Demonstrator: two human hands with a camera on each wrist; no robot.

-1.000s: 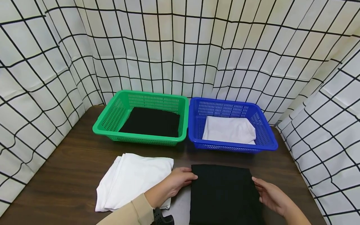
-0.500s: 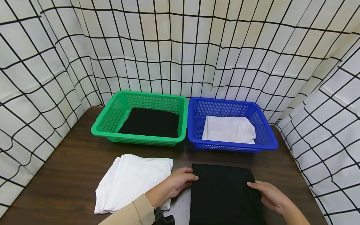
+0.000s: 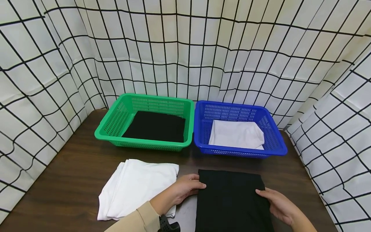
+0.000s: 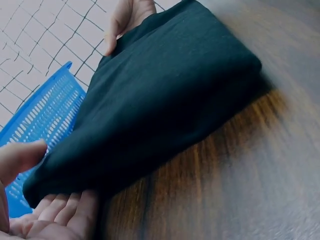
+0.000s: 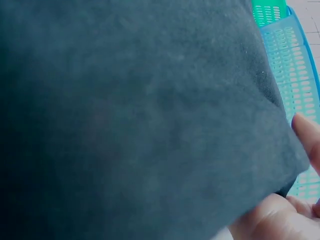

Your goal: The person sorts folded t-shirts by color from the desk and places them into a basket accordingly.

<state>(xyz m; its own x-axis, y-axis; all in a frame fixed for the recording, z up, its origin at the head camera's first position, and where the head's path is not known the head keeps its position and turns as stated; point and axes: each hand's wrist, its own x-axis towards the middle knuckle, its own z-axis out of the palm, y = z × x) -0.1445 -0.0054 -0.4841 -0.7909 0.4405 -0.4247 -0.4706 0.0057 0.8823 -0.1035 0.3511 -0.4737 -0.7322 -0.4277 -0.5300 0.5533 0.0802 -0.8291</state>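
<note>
A folded black cloth [image 3: 230, 201] lies flat at the front of the table, right of the middle. My left hand [image 3: 185, 189] grips its upper left edge, and in the left wrist view the thumb [image 4: 31, 152] is at the edge with the fingers [image 4: 67, 212] under the fabric. At the opposite edge my right hand [image 3: 279, 204] holds the cloth, thumb on top; its other fingers are partly hidden. The black fabric [image 5: 150, 120] fills most of the right wrist view. Beside my left forearm rests a folded white cloth [image 3: 142, 187].
At the back left stands a green basket [image 3: 99, 135] with a folded black cloth [image 3: 156, 126] inside. Right of it, a blue basket [image 3: 240, 151] contains a folded white cloth [image 3: 236, 133]. White curtains with black grid lines surround the brown wooden table [image 3: 66, 180].
My right hand has shifted slightly down and inward, its thumb now on top of the black cloth's right edge. The left hand keeps its hold. Both baskets stay in place.
</note>
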